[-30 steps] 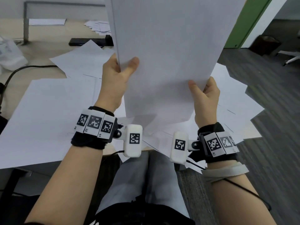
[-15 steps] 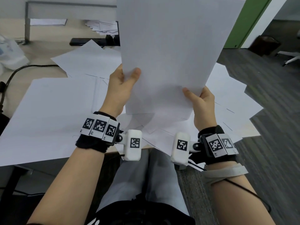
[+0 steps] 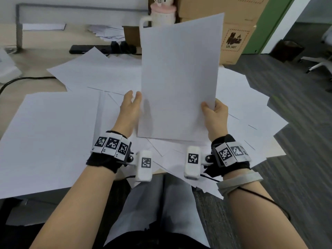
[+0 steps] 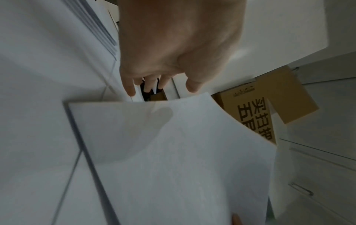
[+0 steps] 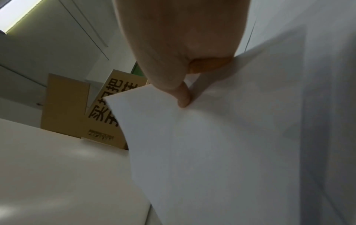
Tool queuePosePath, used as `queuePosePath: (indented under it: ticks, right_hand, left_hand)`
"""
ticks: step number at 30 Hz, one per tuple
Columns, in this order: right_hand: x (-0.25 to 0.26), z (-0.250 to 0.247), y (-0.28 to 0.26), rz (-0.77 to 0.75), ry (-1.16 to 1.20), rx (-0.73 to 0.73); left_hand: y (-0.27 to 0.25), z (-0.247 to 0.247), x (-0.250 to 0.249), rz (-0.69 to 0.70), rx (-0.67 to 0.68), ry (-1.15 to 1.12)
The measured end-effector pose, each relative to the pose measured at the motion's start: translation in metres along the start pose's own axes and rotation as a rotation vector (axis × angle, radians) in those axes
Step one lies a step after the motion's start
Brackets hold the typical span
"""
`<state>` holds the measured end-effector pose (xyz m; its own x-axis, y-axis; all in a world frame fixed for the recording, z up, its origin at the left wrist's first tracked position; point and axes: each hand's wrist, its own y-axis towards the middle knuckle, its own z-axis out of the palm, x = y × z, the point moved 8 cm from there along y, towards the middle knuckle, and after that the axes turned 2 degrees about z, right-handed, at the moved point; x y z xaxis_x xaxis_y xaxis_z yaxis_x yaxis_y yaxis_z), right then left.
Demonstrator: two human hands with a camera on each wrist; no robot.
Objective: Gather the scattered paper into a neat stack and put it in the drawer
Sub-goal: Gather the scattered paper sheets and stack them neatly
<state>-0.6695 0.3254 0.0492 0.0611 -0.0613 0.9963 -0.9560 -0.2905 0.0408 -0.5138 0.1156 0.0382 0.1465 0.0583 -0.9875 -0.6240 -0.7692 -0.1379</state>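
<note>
1. Fingers of the right hand are pinching the right edge of a small stack of paper, thumb in front and the rest curled behind.
2. Fingers of the left hand are staying straight and a little apart, just beside the stack's left edge. They are not gripping it.
3. That stack is standing almost upright, tipping a bit to the right, above the worktop. Its bottom edge is sitting low over the loose sheets.
4. Many loose sheets are lying spread all over the worktop, some poking past its edge.
5. Paper is light, thin and floppy, and I think the sheets are going to slide on each other easily.
6. Holding both long sides and tapping the bottom edge on the worktop is probably the best way to make it neat.
7. No drawer is showing anywhere yet.
</note>
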Motion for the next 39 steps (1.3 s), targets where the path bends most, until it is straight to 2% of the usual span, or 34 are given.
queuePosePath:
  ticks: [7, 15, 17, 20, 23, 32, 35, 39]
  right_hand:
    - [-0.017, 0.014, 0.034, 0.105, -0.167, -0.031]
    - [-0.030, 0.036, 0.065, 0.169, -0.340, -0.004]
    - [-0.035, 0.039, 0.069, 0.206, -0.385, 0.020]
    - [-0.044, 0.037, 0.072, 0.272, -0.379, 0.038]
    - [-0.051, 0.031, 0.074, 0.328, -0.274, 0.010]
    - [-0.051, 0.029, 0.071, 0.359, -0.192, 0.016]
    - [-0.049, 0.030, 0.067, 0.379, -0.162, 0.038]
    - [-0.044, 0.027, 0.060, 0.423, -0.142, 0.081]
  left_hand:
    - [0.050, -0.032, 0.019, -0.179, -0.222, -0.178]
    - [0.083, -0.043, 0.034, -0.285, -0.421, -0.597]
    - [0.088, -0.044, 0.035, -0.286, -0.442, -0.635]
    - [0.098, -0.042, 0.034, -0.261, -0.422, -0.550]
    - [0.109, -0.040, 0.030, -0.233, -0.379, -0.407]
    - [0.130, -0.034, 0.020, -0.179, -0.278, 0.021]
    - [0.130, -0.036, 0.020, -0.192, -0.273, 0.017]
    - [0.115, -0.034, 0.015, -0.104, -0.225, -0.003]
